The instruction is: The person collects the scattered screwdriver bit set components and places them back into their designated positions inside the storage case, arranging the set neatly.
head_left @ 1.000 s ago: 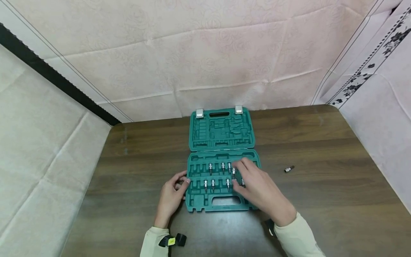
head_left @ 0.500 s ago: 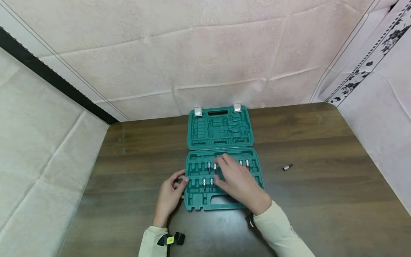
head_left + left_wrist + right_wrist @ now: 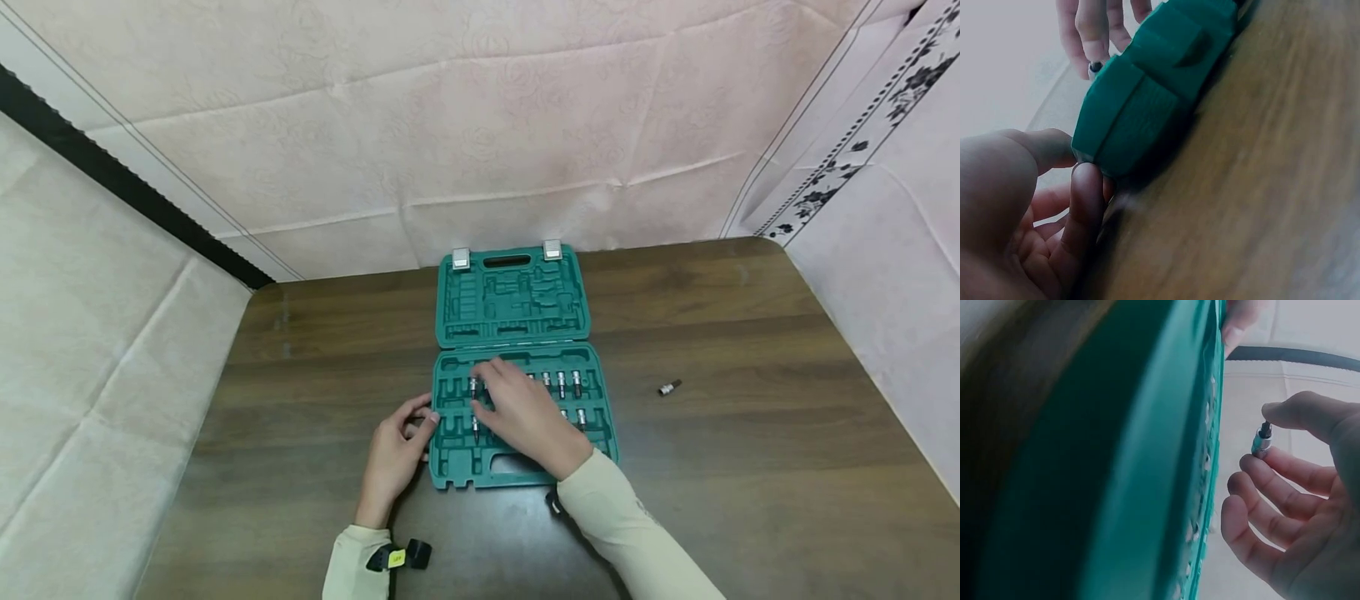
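A green socket case point(image 3: 453, 468) lies unfolded on the table, its lid point(image 3: 513, 310) away from me. Several silver bit sockets point(image 3: 576, 383) sit in its slots. My left hand point(image 3: 397, 458) grips the case's left edge between thumb and fingers; the left wrist view shows fingertips point(image 3: 1088, 181) against the green corner. Over the case's left half, my right hand point(image 3: 525, 421) pinches a bit socket point(image 3: 1262, 442), its dark tip against the thumb and its silver end on a finger. The hand covers some middle slots.
One loose bit socket point(image 3: 669, 387) lies on the wooden table point(image 3: 750, 467), right of the case. Pale cloth point(image 3: 480, 150) hangs behind the table and along both sides. Two silver latches point(image 3: 552, 249) stand on the lid's far edge.
My right hand has moved left across the case with a bit socket between its fingertips, uncovering sockets on the right. The left hand still holds the case's edge.
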A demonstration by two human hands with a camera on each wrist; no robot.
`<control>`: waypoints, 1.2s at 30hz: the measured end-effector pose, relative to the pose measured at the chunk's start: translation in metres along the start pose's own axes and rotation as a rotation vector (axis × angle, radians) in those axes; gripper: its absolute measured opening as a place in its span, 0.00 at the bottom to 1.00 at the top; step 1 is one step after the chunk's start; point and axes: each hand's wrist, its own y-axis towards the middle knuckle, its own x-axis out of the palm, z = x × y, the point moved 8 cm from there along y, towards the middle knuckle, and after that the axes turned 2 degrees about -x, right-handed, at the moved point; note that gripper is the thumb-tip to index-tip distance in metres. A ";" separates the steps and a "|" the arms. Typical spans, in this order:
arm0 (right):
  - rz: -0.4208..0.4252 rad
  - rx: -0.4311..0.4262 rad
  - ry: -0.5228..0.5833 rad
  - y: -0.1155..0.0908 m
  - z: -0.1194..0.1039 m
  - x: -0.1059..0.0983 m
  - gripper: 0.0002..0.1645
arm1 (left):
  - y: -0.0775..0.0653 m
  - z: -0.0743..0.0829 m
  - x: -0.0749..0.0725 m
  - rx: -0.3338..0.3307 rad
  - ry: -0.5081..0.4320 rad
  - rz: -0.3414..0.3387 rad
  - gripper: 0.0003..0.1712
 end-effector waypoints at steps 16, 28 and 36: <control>-0.004 -0.008 -0.151 0.013 -0.001 0.018 0.21 | 0.000 0.002 -0.001 0.001 -0.005 -0.004 0.22; 0.052 -0.028 -0.162 0.009 0.001 0.019 0.20 | -0.001 0.002 0.000 0.004 0.003 -0.007 0.21; 0.038 -0.003 -0.076 0.009 0.003 0.018 0.16 | 0.000 0.002 0.000 0.002 0.003 -0.008 0.22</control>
